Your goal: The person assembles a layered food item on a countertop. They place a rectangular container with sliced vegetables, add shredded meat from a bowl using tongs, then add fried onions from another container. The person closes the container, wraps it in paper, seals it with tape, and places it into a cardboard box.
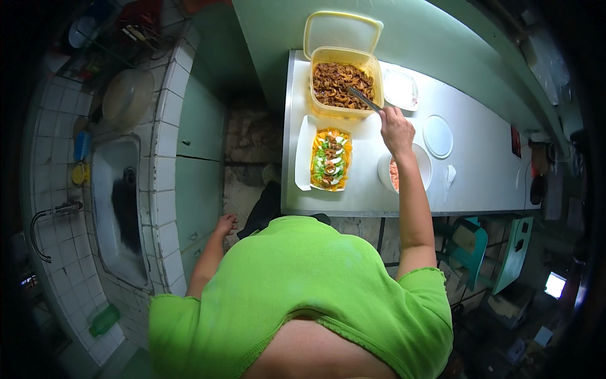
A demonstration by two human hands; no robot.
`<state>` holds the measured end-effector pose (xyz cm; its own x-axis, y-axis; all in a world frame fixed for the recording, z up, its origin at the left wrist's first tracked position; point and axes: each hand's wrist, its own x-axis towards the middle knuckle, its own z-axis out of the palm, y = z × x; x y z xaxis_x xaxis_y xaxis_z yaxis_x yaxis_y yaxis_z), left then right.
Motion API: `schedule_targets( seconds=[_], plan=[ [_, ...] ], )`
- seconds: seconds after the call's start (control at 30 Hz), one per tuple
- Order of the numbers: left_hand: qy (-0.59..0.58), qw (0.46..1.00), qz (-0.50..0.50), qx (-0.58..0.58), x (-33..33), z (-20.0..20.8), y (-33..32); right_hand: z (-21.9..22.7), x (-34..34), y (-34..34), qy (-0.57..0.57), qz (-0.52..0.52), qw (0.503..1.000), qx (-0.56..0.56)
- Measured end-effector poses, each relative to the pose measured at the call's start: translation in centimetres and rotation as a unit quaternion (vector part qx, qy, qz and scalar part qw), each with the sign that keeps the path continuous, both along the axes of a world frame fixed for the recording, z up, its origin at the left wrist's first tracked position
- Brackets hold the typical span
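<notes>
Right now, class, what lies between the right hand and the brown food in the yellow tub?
The tongs: in the head view, they run from the right hand over the rim of the tub to the brown food.

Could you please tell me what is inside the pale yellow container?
The container holds brown, chopped food, with tongs over it; the food covers the bottom, which cannot be seen.
</notes>
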<state>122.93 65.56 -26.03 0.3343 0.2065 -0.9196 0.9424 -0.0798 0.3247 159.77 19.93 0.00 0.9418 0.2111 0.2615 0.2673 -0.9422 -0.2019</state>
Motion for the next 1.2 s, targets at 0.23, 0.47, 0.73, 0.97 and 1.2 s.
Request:
schedule_targets(
  seconds=[0.23, 0.47, 0.73, 0.97, 1.2],
  plan=[
    [0.001, 0.999, 0.035, -0.007, 1.0, 0.5, -0.7, -1.0, 7.2, 4.2, 0.048, 0.004, 0.997, -0.058],
    [0.004, 1.000, 0.004, -0.001, -1.1, -2.4, 1.3, 1.8, 6.8, 3.4, 0.079, -0.023, 0.997, 0.005],
    [0.005, 1.000, -0.002, -0.017, 0.9, -2.1, 2.2, 3.6, 2.5, 0.3, 0.050, -0.035, 0.993, 0.105],
    [-0.048, 0.999, -0.010, -0.021, 4.4, 1.0, 0.3, -0.2, 2.6, 1.5, 0.006, 0.029, 0.994, -0.101],
    [-0.024, 0.999, 0.031, -0.020, 0.7, 0.3, 0.4, -1.7, 3.2, 3.0, -0.034, 0.064, 0.993, -0.090]
  ],
)
